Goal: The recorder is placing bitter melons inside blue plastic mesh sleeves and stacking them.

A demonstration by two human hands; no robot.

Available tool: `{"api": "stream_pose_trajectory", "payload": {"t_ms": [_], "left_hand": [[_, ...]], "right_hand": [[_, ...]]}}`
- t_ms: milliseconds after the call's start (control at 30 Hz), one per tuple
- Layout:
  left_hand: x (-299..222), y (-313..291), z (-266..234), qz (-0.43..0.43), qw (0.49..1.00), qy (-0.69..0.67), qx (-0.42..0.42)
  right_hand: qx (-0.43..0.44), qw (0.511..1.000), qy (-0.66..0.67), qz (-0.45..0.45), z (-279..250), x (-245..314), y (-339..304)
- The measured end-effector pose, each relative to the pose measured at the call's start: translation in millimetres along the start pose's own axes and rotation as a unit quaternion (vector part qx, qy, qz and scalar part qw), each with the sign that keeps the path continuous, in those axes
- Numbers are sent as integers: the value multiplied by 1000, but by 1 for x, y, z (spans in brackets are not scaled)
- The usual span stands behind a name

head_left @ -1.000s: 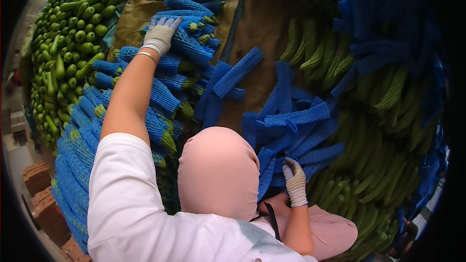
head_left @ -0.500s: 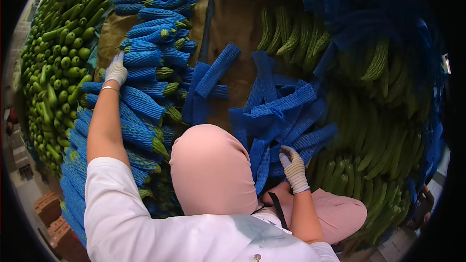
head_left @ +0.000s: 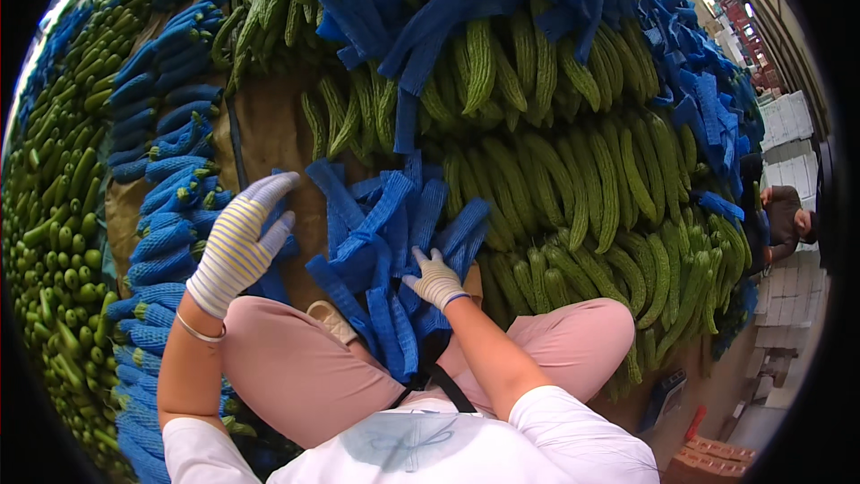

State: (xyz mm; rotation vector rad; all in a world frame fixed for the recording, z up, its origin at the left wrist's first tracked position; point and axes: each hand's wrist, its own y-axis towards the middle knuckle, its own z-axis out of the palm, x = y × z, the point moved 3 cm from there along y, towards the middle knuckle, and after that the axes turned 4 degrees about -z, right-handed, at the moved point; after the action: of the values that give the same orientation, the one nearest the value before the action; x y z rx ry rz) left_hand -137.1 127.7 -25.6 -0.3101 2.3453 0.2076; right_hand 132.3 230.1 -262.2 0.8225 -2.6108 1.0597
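My left hand (head_left: 242, 240), in a striped work glove, is raised over my bent left knee. Its fingers stretch forward with the thumb apart, and nothing is in it. My right hand (head_left: 437, 278), gloved too, rests with spread fingers at the right side of a loose pile of blue foam net sleeves (head_left: 363, 242) before my legs. The sleeves are flat and cross one another. To the left, a long row of bitter melons in blue net sleeves (head_left: 166, 242) runs away from me. Bare bitter melons (head_left: 573, 188) lie in stacked rows to the right.
Green gourds (head_left: 67, 242) are heaped at the far left. More blue sleeves (head_left: 430, 0) cover the melons at the back. Brown sheeting (head_left: 278, 116) shows in the middle. A person (head_left: 788, 220) is at the right, near pale stacked boxes (head_left: 788, 125).
My view has swung to the right. My left hand has left the sleeved melons and come back over my knee. My right hand has reached forward onto the sleeve pile.
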Motion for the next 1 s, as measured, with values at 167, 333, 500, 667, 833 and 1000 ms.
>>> {"api": "stream_pose_trajectory", "payload": {"t_ms": [167,333,500,667,833,1000], "left_hand": [[-72,0,58,91,985,24,143],[-85,-3,107,49,986,59,147],[-97,-1,139,-68,955,-27,286],[-118,-3,152,-57,962,-155,219],[-120,0,151,1,987,-123,107],[-118,-6,155,-57,979,-88,174]], "right_hand": [[-26,988,153,-28,-10,4,-6],[-89,808,576,-88,-73,19,-64],[-59,543,828,-124,-98,3,-97],[-98,513,843,-131,-90,-8,-111],[-228,777,567,-155,-86,-5,-118],[-147,777,537,-295,-89,15,-134]]}}
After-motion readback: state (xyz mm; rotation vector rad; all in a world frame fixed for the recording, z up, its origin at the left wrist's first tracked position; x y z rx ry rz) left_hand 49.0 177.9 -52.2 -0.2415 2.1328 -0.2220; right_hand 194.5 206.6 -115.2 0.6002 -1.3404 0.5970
